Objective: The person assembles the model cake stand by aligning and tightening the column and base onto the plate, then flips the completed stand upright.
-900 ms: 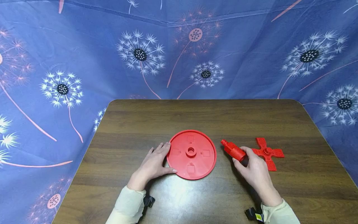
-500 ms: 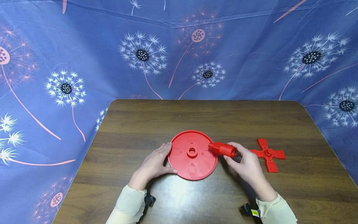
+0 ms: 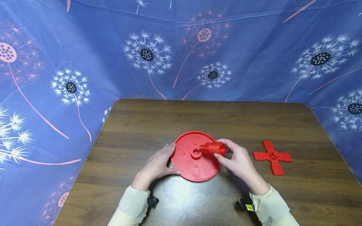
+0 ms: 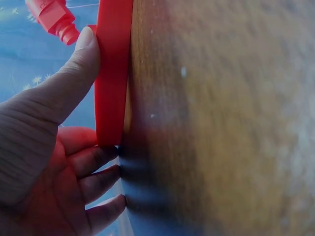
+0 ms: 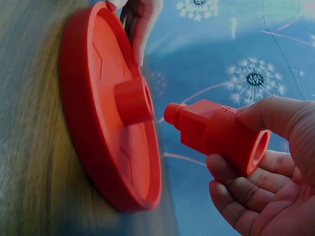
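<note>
A round red disc (image 3: 183, 163) with a raised rim and a central hollow hub (image 3: 195, 154) lies flat on the table. My left hand (image 3: 156, 166) rests against its left edge, thumb at the rim and other fingertips along the side. The left wrist view shows the left thumb (image 4: 81, 64) over the rim. My right hand (image 3: 236, 158) grips a red stepped cylinder (image 3: 214, 148) by its wide hollow end, thumb on one side and fingers on the other. Held tilted above the disc, its narrow tip (image 5: 173, 115) points toward the hub, a gap apart in the right wrist view.
A flat red cross-shaped piece (image 3: 272, 155) with a small raised centre lies right of the right hand. The brown wooden table (image 3: 141, 119) ends at a blue dandelion-patterned cloth (image 3: 169, 62) behind and beside it.
My right hand has carried the red stepped cylinder leftward from beside the disc to over it, near the hub. The left hand stays at the disc's edge. The cross-shaped piece is now fully uncovered.
</note>
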Tool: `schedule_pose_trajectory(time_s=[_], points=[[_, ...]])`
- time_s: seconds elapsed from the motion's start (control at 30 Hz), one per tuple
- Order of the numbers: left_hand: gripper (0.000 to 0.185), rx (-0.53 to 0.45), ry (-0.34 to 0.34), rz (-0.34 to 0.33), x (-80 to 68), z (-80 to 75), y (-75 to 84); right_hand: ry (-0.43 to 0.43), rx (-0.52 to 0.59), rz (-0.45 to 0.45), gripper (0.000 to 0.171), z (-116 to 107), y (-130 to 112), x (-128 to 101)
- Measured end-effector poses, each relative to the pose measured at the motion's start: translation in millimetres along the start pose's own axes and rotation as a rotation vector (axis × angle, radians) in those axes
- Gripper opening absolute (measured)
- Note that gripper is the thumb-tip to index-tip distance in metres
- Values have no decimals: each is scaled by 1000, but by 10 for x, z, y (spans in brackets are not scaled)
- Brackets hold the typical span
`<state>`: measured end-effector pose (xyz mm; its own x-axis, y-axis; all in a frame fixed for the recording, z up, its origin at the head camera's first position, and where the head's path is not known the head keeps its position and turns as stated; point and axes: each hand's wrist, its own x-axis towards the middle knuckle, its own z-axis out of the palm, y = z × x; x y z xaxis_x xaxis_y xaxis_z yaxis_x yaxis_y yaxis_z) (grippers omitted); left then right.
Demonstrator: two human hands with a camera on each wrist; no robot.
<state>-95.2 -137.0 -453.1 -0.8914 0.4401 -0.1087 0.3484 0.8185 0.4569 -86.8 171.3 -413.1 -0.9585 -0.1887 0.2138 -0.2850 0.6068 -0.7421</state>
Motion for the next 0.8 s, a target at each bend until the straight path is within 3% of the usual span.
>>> schedule_pose_trajectory(time_s=[0.27,0.47,0.8], points=[[108,-13,-2,-6,4,-8,-1,-16,-6,-49,47,79,-69,99],[107,-12,0,-2,2,-3,-8,-73,-27,-77,49,116,-119,170],[107,-30,-3,7,5,-1,-6,-118,-142,-138,53,194,-226,257]])
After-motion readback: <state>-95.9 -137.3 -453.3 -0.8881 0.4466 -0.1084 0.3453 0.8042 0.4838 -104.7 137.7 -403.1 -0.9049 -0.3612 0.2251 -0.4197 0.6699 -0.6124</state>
